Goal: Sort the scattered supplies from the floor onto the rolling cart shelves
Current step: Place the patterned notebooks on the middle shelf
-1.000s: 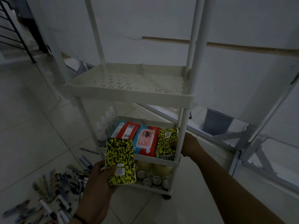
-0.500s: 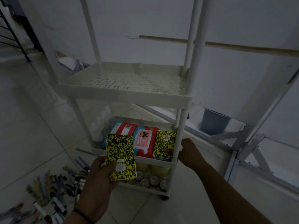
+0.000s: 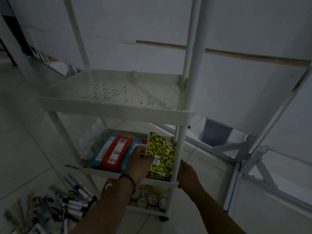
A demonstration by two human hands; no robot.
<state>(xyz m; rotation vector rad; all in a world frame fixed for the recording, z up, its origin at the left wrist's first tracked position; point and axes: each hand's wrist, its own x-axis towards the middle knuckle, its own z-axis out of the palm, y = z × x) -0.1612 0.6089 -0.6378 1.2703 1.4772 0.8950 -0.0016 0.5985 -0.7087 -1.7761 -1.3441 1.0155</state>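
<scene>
A white rolling cart (image 3: 116, 109) stands in front of me, its perforated top shelf bare. My left hand (image 3: 139, 162) grips a yellow-and-black speckled notebook (image 3: 159, 149), held tilted over the right end of the middle shelf (image 3: 103, 171), above another speckled notebook (image 3: 161, 173) lying there. My right hand (image 3: 186, 175) holds the cart's front right post (image 3: 179, 147) at middle-shelf height. Red and blue wipe packs (image 3: 114, 152) and clear bottles (image 3: 92, 141) fill the rest of that shelf. Round tape rolls (image 3: 148, 199) sit on the bottom shelf.
Several markers and pens (image 3: 67, 202) lie scattered on the tiled floor at lower left. A grey bucket (image 3: 216, 133) stands behind the cart under a white table with metal legs (image 3: 236, 181) on the right.
My left hand has carried the notebook up and right from in front of the cart to over the middle shelf's right end. My right hand stays at the post.
</scene>
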